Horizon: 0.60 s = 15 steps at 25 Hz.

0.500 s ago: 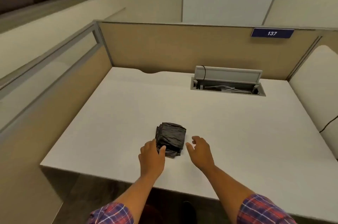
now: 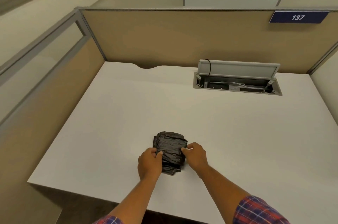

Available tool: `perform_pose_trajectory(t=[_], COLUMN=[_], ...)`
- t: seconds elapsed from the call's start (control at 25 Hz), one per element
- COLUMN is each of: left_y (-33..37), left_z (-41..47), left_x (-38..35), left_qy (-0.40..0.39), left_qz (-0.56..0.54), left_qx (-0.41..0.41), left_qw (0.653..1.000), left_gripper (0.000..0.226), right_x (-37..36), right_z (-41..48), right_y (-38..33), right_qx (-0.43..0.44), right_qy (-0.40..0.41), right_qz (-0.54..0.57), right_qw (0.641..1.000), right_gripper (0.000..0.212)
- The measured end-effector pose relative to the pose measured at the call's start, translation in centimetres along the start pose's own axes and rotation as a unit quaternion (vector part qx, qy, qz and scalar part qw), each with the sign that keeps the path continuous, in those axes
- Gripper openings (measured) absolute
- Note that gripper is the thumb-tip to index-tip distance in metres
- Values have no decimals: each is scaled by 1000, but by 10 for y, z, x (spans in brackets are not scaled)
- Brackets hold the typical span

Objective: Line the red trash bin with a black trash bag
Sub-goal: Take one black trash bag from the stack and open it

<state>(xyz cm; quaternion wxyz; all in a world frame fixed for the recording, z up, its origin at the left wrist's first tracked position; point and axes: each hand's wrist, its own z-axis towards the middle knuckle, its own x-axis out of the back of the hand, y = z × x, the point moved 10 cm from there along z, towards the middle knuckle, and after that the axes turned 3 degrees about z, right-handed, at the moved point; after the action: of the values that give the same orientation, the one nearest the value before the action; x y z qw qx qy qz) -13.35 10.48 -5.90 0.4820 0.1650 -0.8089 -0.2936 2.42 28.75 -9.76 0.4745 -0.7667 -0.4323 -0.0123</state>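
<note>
A folded black trash bag [image 2: 171, 147] lies on the white desk [image 2: 128, 114], near its front edge. My left hand [image 2: 149, 163] pinches the bag's left edge between thumb and fingers. My right hand [image 2: 195, 155] pinches the bag's right edge the same way. The bag still rests flat on the desk between both hands. No red trash bin is in view.
An open cable tray [image 2: 236, 84] with its grey lid [image 2: 237, 68] raised sits in the desk at the back right. Tan cubicle partitions [image 2: 164, 37] wall the desk on the left, back and right. A blue sign [image 2: 298, 17] reads 137.
Both hands have closed in from just short of the bag and now pinch its left and right edges. The view has shifted slightly closer to the desk.
</note>
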Motion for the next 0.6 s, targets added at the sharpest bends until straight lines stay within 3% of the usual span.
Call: perform_pose_trajectory(t=[0.16, 0.4, 0.52, 0.6], left_y=[-11, -19, -23, -28], left_z=[1, -10, -29, -48], left_x=[-6, -6, -1, -1], left_qy=[2, -16, -62, -122], left_qz=[-71, -167, -186, -199], left_qx=[41, 77, 95, 129], left_qw=[997, 983, 976, 964], left_gripper=[16, 14, 36, 38], right_x=[0, 10, 23, 27], right_z=[3, -19, -41, -59], right_y=[3, -3, -4, -2], right_qx=[-23, -43, -36, -31], right_qy=[-1, -27, -22, -37], right_qz=[33, 189, 285, 350], right_qw=[999, 981, 958, 936], right_gripper=[23, 17, 19, 22])
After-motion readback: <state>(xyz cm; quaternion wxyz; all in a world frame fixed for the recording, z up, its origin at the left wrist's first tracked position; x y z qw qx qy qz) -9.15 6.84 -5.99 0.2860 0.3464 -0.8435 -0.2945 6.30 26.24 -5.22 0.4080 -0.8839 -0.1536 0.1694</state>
